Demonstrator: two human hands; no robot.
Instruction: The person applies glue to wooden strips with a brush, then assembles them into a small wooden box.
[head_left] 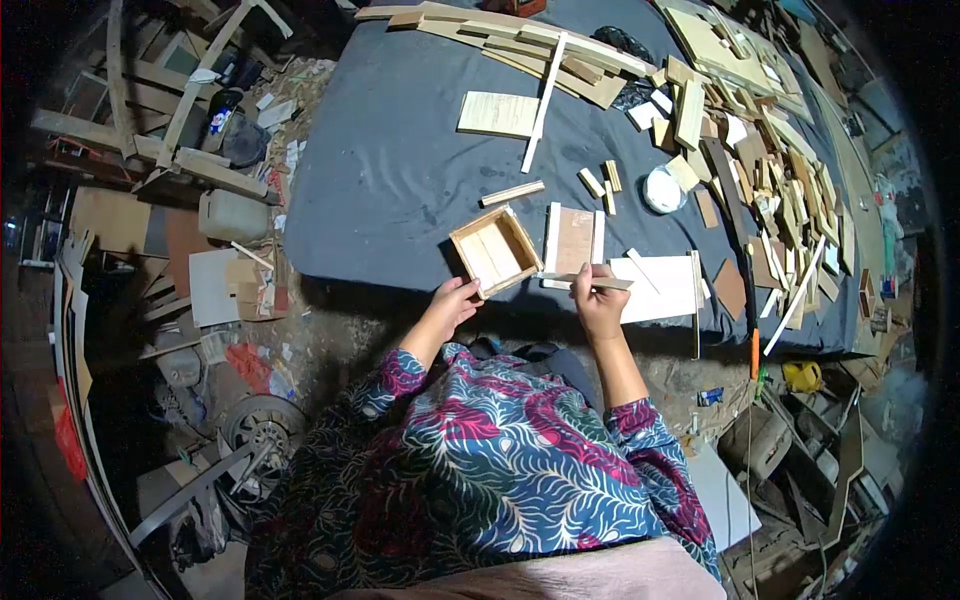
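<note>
My left hand [455, 305] grips the lower left corner of a small open wooden box [493, 255], which is tilted near the table's front edge. My right hand [598, 300] is closed on a thin flat stick [603, 283], whose left tip reaches the box's lower right corner. Just behind that hand lies a brown panel with pale side strips [574, 238]. A white sheet [660, 287] is to its right, with a thin strip on it. Farther back stands a round tub of white paste [662, 190].
The table's dark cloth [380, 190] bears a flat board [498, 114], a long pale strip [545, 100] and a large heap of wood offcuts [790, 200] at the right. An orange-handled tool [755, 355] hangs at the front edge. A wheel [265, 425] lies on the floor at left.
</note>
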